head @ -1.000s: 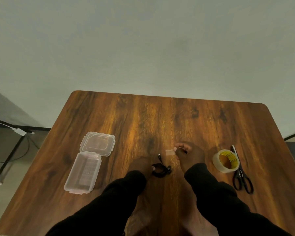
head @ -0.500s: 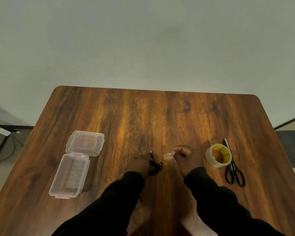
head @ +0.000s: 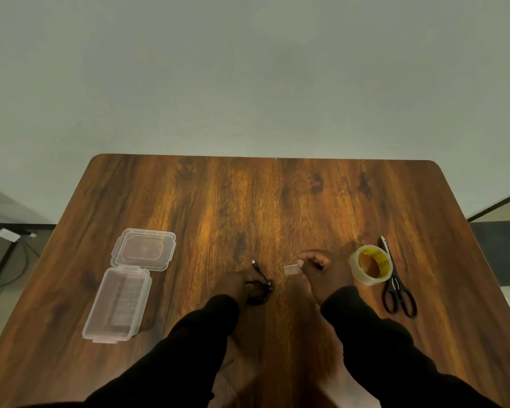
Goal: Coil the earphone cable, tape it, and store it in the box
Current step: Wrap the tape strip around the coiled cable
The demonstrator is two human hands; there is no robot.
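Note:
A small black coil of earphone cable rests on the wooden table, its plug end sticking up and to the left. My left hand holds the coil down at its left side. My right hand pinches a short clear piece of tape between thumb and fingers, a little to the right of the coil and not touching it. The clear plastic box lies open at the left with its hinged lid flat behind it.
A roll of clear tape with a yellow core stands just right of my right hand. Black scissors lie beside the roll. The table's right edge is close to them. A black stand and cables are on the floor at left.
The view has shifted, so everything sits differently in the frame. My hands keep the same hold; the tape piece stays a short way right of the coil.

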